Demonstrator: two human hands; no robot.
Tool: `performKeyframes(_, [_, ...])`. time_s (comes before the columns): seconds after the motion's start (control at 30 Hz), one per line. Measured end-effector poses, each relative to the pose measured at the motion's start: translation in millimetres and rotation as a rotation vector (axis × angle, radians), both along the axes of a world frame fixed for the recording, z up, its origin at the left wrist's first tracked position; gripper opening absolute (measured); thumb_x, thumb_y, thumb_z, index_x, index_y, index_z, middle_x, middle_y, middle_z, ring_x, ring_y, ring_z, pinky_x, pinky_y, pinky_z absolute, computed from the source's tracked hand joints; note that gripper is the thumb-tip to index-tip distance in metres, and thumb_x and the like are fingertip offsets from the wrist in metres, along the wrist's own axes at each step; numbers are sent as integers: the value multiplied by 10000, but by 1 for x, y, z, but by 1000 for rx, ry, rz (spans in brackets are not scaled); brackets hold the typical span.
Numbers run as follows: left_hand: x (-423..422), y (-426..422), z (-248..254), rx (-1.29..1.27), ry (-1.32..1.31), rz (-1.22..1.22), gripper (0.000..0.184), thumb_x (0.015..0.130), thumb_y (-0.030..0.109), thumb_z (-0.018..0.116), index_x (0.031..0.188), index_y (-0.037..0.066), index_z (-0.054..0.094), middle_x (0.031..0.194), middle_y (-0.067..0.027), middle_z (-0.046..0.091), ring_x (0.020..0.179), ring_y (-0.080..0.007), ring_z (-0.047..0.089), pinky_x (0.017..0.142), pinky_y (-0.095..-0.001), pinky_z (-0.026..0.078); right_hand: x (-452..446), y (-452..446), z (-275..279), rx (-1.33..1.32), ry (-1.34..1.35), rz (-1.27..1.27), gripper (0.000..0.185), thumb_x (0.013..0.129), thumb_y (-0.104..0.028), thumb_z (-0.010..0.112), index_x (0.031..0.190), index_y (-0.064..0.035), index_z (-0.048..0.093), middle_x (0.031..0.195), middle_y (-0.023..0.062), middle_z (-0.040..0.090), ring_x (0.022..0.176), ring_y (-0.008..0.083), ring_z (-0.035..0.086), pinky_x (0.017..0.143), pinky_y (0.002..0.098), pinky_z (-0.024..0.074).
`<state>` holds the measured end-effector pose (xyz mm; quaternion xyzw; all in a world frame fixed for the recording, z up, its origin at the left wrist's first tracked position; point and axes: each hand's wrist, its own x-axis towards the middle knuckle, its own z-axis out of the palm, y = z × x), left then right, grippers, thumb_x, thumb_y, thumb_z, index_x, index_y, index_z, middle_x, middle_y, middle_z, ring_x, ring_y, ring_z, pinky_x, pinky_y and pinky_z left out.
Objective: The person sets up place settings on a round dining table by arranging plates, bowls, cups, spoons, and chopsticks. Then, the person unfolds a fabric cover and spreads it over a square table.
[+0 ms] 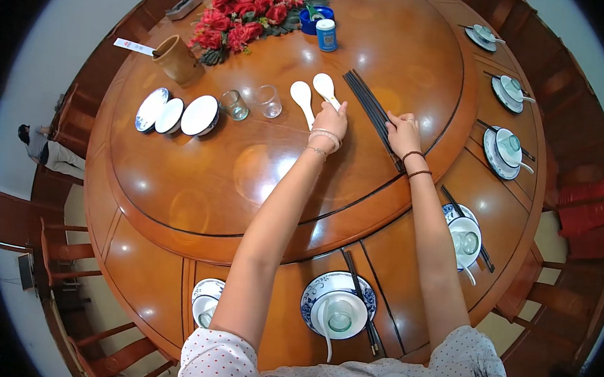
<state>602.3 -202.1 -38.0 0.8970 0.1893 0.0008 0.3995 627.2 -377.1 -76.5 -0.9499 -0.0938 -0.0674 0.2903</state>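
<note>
My left hand (330, 123) is closed around the handle of a white spoon (325, 86), its bowl pointing away from me. A second white spoon (301, 95) lies just left of it, the end of its handle near my wrist. My right hand (403, 134) has its fingers curled against the right side of a bundle of black chopsticks (370, 106), which lies slanted on the turntable (247, 185). My palm hides part of that grip. Left of the spoons stand two clear glasses (268, 103), then a tilted white bowl (200, 115).
Place settings with a plate (341, 282), bowl, glass, spoon and chopsticks line the table's rim. Red flowers (240, 12), a blue-labelled container (326, 36) and a brown pot (176, 60) stand farther back. A person (52, 152) is at the far left.
</note>
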Motion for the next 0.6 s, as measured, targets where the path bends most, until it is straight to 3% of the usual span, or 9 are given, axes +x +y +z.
performKeyframes(0.3, [-10, -1, 10, 324, 12, -34, 416, 880, 371, 359, 931, -39, 408, 806, -272, 581, 793, -409, 570, 703, -460, 445, -4, 1, -2, 49, 22, -43, 297, 811, -212, 531, 1103, -188, 574, 993, 102, 479, 938, 260, 444, 846, 336, 377])
performKeyframes(0.6, [-3, 8, 13, 638, 7, -152, 337, 860, 335, 414, 908, 2, 426, 725, -188, 609, 697, -335, 610, 607, -422, 481, -5, -2, -2, 64, 40, -41, 274, 818, -207, 521, 1083, -178, 586, 974, 102, 491, 931, 264, 457, 837, 339, 390])
